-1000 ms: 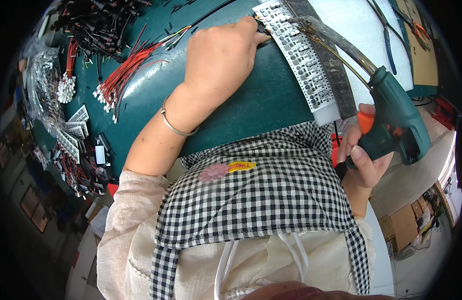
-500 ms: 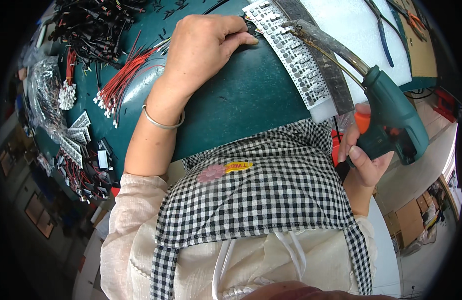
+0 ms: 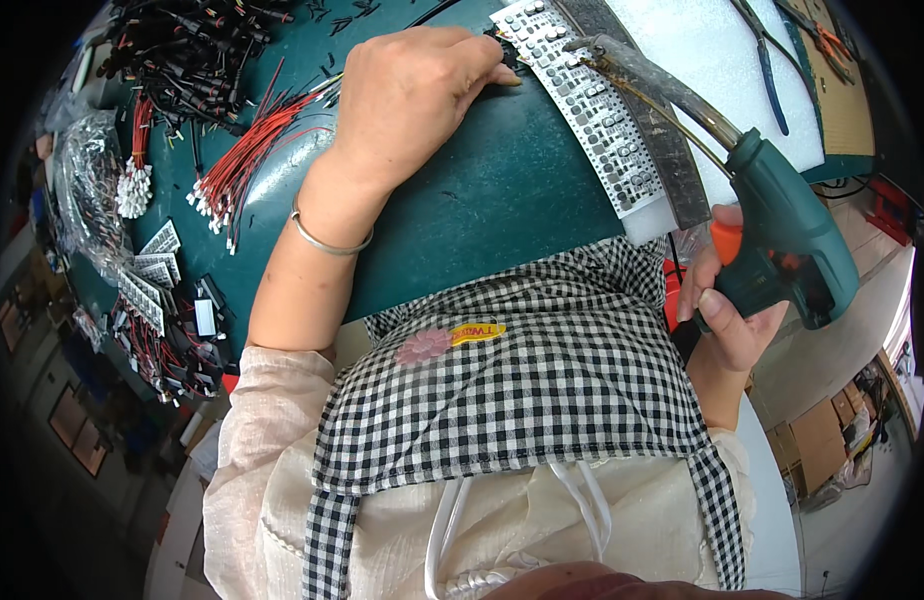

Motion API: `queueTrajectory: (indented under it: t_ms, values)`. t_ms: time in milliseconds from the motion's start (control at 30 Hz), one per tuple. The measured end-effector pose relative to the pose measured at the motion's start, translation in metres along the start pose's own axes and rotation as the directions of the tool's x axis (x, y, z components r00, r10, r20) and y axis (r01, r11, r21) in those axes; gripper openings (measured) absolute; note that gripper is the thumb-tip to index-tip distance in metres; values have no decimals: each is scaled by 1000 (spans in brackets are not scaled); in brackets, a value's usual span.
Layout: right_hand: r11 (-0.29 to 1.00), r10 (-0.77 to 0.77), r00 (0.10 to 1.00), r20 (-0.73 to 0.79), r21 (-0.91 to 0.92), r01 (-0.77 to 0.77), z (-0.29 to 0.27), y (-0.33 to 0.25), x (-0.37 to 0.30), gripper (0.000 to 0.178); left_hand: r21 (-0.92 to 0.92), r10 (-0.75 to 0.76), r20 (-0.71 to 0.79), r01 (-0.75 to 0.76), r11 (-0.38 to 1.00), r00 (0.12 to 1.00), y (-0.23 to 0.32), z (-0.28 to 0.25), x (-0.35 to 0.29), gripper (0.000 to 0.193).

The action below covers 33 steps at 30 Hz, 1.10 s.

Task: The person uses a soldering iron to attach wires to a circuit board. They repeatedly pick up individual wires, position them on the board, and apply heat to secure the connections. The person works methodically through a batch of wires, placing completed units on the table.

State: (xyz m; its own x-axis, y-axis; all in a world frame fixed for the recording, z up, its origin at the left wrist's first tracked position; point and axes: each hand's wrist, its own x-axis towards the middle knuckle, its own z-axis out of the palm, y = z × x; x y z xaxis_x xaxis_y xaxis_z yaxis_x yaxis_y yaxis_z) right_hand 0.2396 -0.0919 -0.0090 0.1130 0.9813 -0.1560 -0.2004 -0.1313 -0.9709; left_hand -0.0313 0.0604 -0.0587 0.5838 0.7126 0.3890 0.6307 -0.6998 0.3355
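My left hand (image 3: 407,105) is closed in a pinch at the left edge of a white circuit board strip (image 3: 590,120). Black wire leads (image 3: 506,46) with light-coloured ends show by its fingertips; the hand hides most of what it grips. My right hand (image 3: 730,318) is wrapped round the handle of a green soldering gun (image 3: 790,225) with an orange trigger. The gun's long metal tip reaches over the upper part of the board, which carries rows of small components. From this view I cannot tell whether the tip touches it.
A dark bar (image 3: 650,130) lies along the board on white foam (image 3: 717,90). Pliers (image 3: 764,70) rest at the upper right. Red wires with white connectors (image 3: 237,165), a heap of black cables (image 3: 182,60) and a plastic bag (image 3: 87,190) occupy the left side of the green table (image 3: 482,210).
My left fingers have shifted slightly at the board's edge. The board and the bar have slid a little to the right, and the gun's tip has moved slightly; my right hand keeps its grip.
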Motion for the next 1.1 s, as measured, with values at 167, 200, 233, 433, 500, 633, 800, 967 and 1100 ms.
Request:
queueTrajectory:
  t_ms: [167,200,233,433,500,633,800,967,1100]
  values:
    - [998,-53,998,-32,-17,52,8,0,1,71,-56,32,-81,-37,998,996,-8,8,2,17]
    - [999,-37,999,-21,-23,37,6,1,1,72,-70,26,-77,-31,997,997,-9,8,1,18]
    - [999,-22,1000,-10,-29,21,3,1,0,73,-84,19,-73,-25,996,997,-9,8,1,18]
    - [999,-37,999,-8,17,37,2,1,-2,71,25,-5,45,4,1000,999,-2,0,0,15]
    - [999,-35,999,-20,17,35,3,1,-2,70,3,0,28,0,1000,1000,-2,1,0,16]
    - [998,-53,998,-43,-22,52,6,3,-1,68,15,28,-17,-27,1000,999,-2,3,-1,16]
    - [998,-16,1000,-21,-67,15,4,4,-4,65,55,46,-59,-43,998,997,0,5,1,15]
    - [999,2,992,126,-54,4,-4,11,-4,59,70,60,-77,-55,996,995,1,3,1,14]
    - [990,37,990,138,-139,-18,0,12,-5,52,111,49,-54,-43,993,997,7,-2,3,10]
